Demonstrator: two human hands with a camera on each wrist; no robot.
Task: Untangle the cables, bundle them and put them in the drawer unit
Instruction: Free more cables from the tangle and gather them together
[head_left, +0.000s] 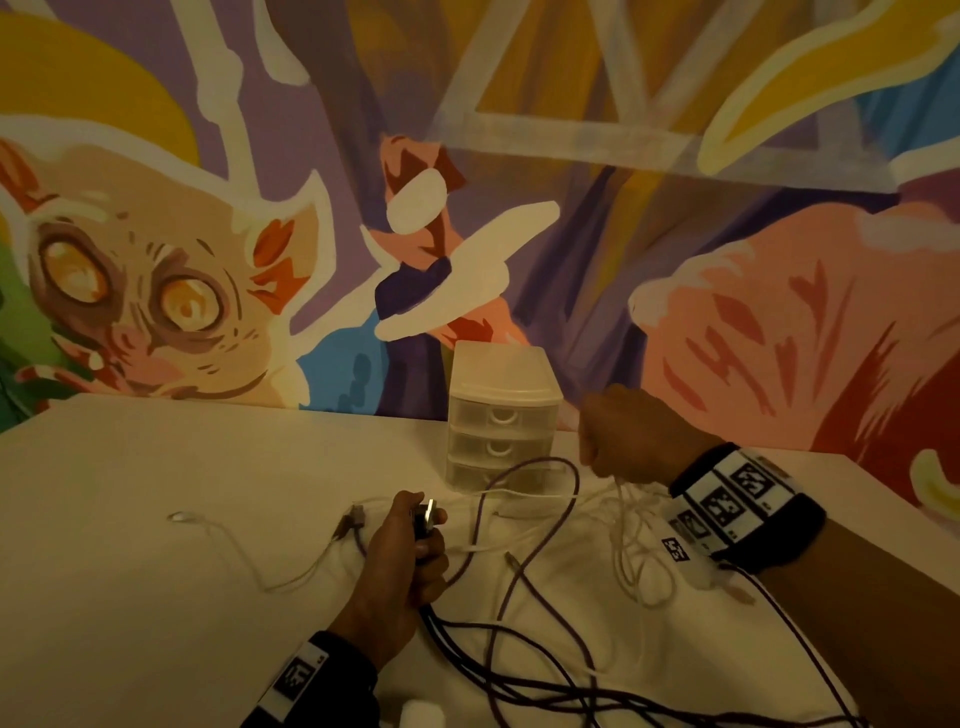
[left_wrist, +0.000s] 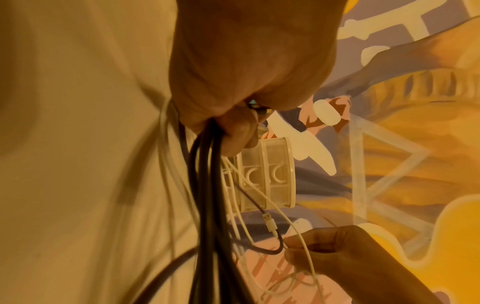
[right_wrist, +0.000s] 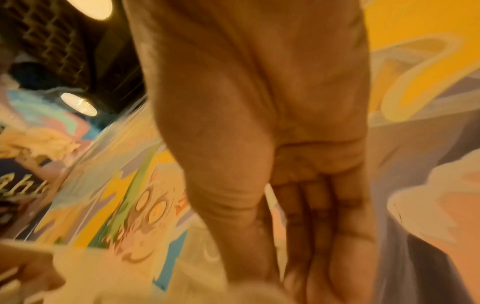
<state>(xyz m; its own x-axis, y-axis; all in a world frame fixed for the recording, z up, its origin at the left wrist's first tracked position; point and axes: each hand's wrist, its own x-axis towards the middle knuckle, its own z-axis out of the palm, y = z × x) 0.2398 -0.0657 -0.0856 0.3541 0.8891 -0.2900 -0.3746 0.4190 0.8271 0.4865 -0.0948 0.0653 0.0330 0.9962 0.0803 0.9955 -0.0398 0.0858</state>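
A tangle of dark purple cables (head_left: 521, 571) and thin white cables (head_left: 626, 525) lies on the white table (head_left: 156, 519). My left hand (head_left: 426, 540) grips several dark cables (left_wrist: 205, 185) just below their plugs, low over the table. My right hand (head_left: 618, 441) is raised to the right of the drawer unit (head_left: 504, 415) and pinches a white cable (left_wrist: 305, 242) that hangs down into the tangle. In the blurred right wrist view the fingers (right_wrist: 324, 216) are curled against the palm. A USB plug (left_wrist: 267, 222) dangles between my hands. All three drawers of the unit (left_wrist: 267, 174) are closed.
Another white cable (head_left: 234, 551) trails off to the left across the table. A small white object (head_left: 421, 714) sits at the near edge. A painted mural wall (head_left: 571, 208) stands right behind the table and the drawer unit. The table's right edge (head_left: 893, 499) runs diagonally.
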